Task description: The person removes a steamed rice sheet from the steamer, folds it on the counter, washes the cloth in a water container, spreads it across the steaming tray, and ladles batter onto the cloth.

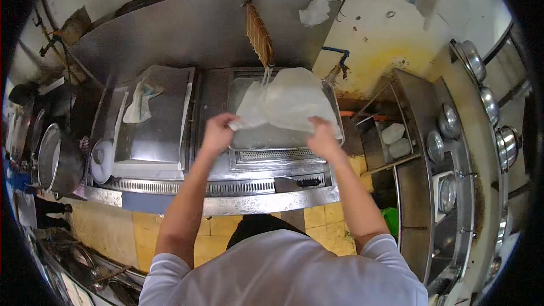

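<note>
A thin white sheet (297, 99), cloth-like, is spread between my two hands over a rectangular metal basin (243, 140) in the steel counter. My left hand (219, 130) pinches its near left corner. At the near right edge, the fingers of my right hand (323, 136) are closed on the same sheet. The sheet covers much of the basin and bulges up at the back right. Above it hangs a brown, wrapped spout-like piece (259, 37), with a clear stream falling from its lower end onto the sheet.
Left of the basin lies a flat steel surface (158, 133) with a crumpled white cloth (140, 102). A white lid (102, 161) and a large pot (54, 158) stand farther left. To the right are steel shelves (416, 119) and several metal bowls (449, 120).
</note>
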The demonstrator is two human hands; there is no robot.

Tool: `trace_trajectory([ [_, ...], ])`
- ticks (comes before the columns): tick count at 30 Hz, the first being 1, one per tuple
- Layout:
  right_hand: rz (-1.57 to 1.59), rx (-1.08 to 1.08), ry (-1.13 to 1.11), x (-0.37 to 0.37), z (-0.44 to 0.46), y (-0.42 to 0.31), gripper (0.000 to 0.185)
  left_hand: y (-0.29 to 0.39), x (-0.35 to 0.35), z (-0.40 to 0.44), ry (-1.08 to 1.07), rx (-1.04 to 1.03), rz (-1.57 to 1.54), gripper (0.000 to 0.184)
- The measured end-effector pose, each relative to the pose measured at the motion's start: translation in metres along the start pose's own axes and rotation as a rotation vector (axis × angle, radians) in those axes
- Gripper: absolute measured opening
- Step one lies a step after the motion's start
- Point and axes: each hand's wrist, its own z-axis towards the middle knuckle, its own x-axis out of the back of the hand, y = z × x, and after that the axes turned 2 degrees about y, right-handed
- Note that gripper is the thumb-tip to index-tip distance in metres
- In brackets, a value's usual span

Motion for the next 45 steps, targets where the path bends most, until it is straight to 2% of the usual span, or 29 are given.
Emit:
trace_trajectory([
  [1,0.007,-0.040,-0.074,-0.020,0.002,-0.012,0.057,-0.057,-0.021,0.013,-0.027,0.001,0.093,0.019],
  [3,0.004,-0.002,-0.172,-0.070,0.007,-0.013,0.062,-0.066,-0.037,0.016,-0.140,-0.154,0.458,0.023],
  [5,-0.108,0.058,-0.175,-0.098,0.009,-0.011,0.062,-0.083,-0.053,0.017,-0.216,-0.331,0.763,0.022],
  [6,-0.161,0.091,-0.179,-0.103,0.011,-0.011,0.062,-0.088,-0.058,0.019,-0.210,-0.333,0.775,0.022],
  [9,-0.226,-0.001,-0.307,-0.107,0.018,-0.001,0.061,-0.098,-0.067,0.020,-0.206,-0.346,0.865,0.020],
  [11,-0.319,0.114,-0.225,-0.119,0.023,0.011,0.060,-0.096,-0.072,0.023,-0.223,-0.367,0.988,0.018],
  [12,-0.365,0.172,-0.182,-0.122,0.025,0.017,0.059,-0.084,-0.071,0.027,-0.305,-0.328,0.994,0.019],
  [14,-0.313,0.094,-0.316,-0.111,0.028,0.019,0.056,-0.058,-0.071,0.038,-0.473,-0.241,1.007,0.021],
  [17,-0.115,-0.041,-0.384,-0.088,0.055,0.005,0.049,-0.046,-0.083,0.059,-0.364,-0.143,0.659,0.020],
  [18,-0.030,-0.086,-0.389,-0.082,0.068,-0.001,0.046,-0.039,-0.085,0.065,-0.279,-0.209,0.530,0.020],
  [21,0.840,0.107,0.101,-0.085,0.101,-0.036,0.035,-0.005,-0.087,0.072,-0.055,-0.338,0.228,0.021],
  [24,1.050,-0.027,-0.233,-0.069,0.127,-0.070,0.026,0.026,-0.078,0.077,0.095,-0.378,0.154,0.028],
  [27,0.614,-0.003,-0.457,-0.063,0.119,-0.062,0.026,0.039,-0.034,0.092,0.285,-0.432,0.150,0.035],
  [29,0.615,-0.034,-0.305,-0.084,0.113,-0.005,0.023,0.050,0.000,0.094,0.472,-0.393,0.113,0.037],
  [30,0.503,-0.025,-0.282,-0.079,0.113,0.026,0.025,0.040,0.019,0.099,0.631,-0.420,0.209,0.036],
  [31,0.389,-0.015,-0.258,-0.071,0.114,0.059,0.027,0.056,0.029,0.093,0.697,-0.199,0.157,0.032],
  [33,0.010,0.156,-0.136,-0.100,0.122,0.142,0.035,0.028,0.029,0.091,0.665,-0.265,0.135,0.026],
  [36,0.229,0.121,-0.114,-0.059,0.129,0.062,0.035,0.036,-0.021,0.076,0.394,-0.392,0.331,0.026],
  [38,0.829,0.257,-0.030,-0.047,0.131,-0.028,0.033,0.048,-0.056,0.072,0.280,-0.455,0.352,0.029],
  [40,1.063,0.193,-0.236,-0.047,0.128,-0.071,0.033,0.080,-0.071,0.067,0.220,-0.475,0.341,0.031],
  [42,0.623,0.123,-0.315,-0.073,0.124,-0.027,0.034,0.067,-0.028,0.076,0.364,-0.475,0.238,0.034],
  [43,0.398,0.093,-0.354,-0.085,0.123,0.005,0.034,0.087,0.002,0.071,0.471,-0.377,0.253,0.034],
  [44,0.385,0.088,-0.294,-0.085,0.119,0.046,0.035,0.085,0.026,0.070,0.594,-0.302,0.127,0.034],
  [45,0.371,0.084,-0.233,-0.077,0.116,0.082,0.035,0.077,0.036,0.070,0.606,-0.291,0.156,0.034],
])
